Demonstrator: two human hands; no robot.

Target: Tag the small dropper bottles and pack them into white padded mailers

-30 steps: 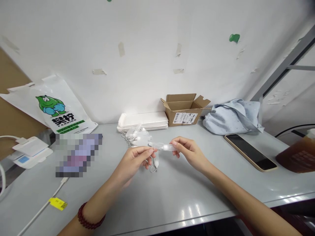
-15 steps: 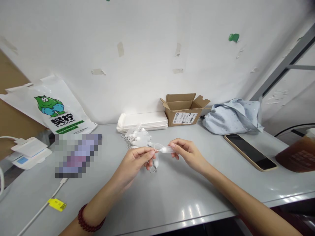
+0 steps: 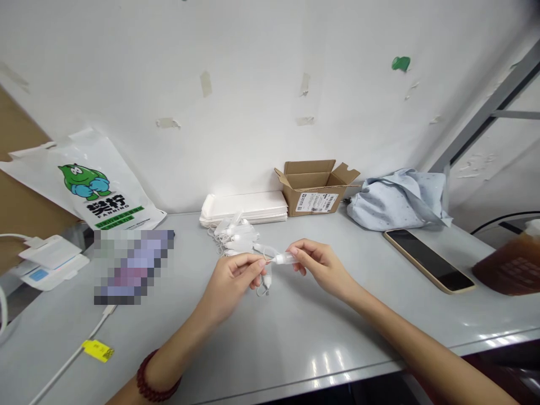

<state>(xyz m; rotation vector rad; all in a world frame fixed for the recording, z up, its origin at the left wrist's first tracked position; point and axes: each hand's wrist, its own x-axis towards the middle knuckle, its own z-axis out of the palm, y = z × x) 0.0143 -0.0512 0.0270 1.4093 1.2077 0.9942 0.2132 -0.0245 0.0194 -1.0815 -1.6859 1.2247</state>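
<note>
Our right hand (image 3: 318, 263) pinches a small clear bottle (image 3: 284, 258) just in front of the cardboard box (image 3: 314, 185); our left hand (image 3: 234, 277) pinches its cap end (image 3: 266, 260), above the grey table (image 3: 295, 337).

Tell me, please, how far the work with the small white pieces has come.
Done: not clear; nothing is set apart as finished. In hand: one small clear tube, the right hand pinching its body and the left hand pinching at its white tip, above the table. Left: perhaps the pile of white pieces behind the hands, though I cannot tell whether these are finished or waiting.
</note>
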